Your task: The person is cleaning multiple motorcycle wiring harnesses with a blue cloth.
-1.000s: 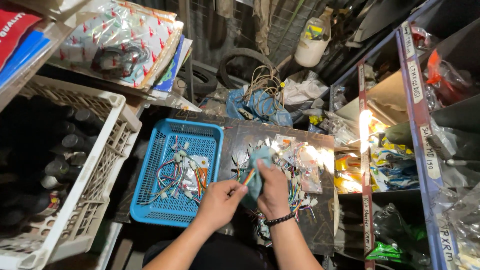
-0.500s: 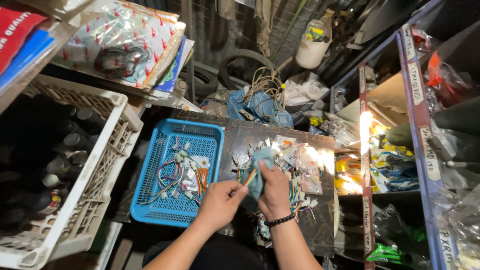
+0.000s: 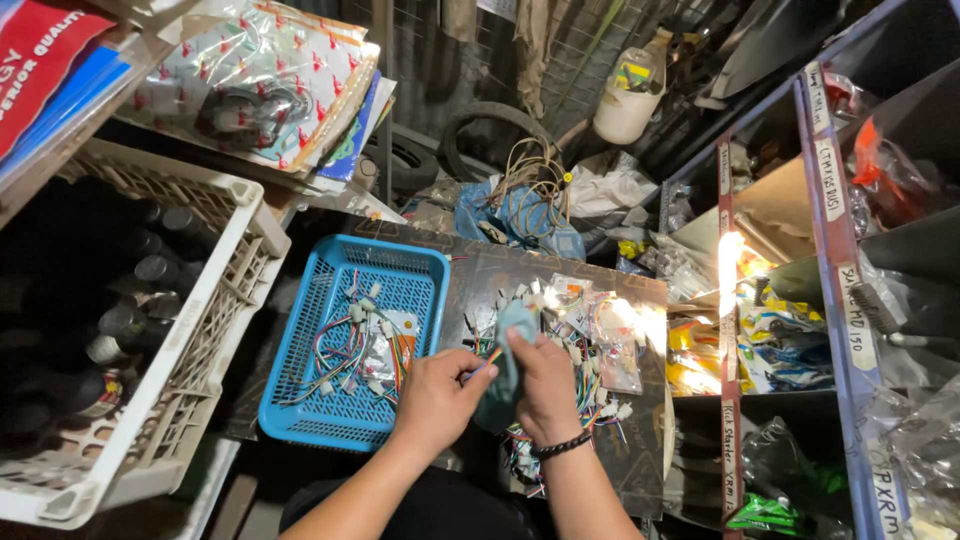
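Observation:
My left hand (image 3: 438, 396) pinches a small bundle of coloured wires (image 3: 484, 364) just right of the blue plastic basket (image 3: 312, 330). My right hand (image 3: 545, 385), with a dark bracelet on the wrist, grips a light blue cloth (image 3: 509, 340) pressed against those wires. Both hands are over a dark board (image 3: 640, 450) strewn with white connectors, wire harnesses and small clear bags (image 3: 600, 340). More wire harnesses with connectors (image 3: 360, 345) lie inside the basket.
A cream plastic crate (image 3: 190, 340) with dark cans stands at the left, under shelves of packets and books. Metal shelving (image 3: 830, 250) with bagged parts rises at the right. Tyres (image 3: 490, 135), a wire coil and a white jug (image 3: 628, 100) lie behind.
Both hands have stayed over the board with the cloth and wires; the fingers have shifted only slightly.

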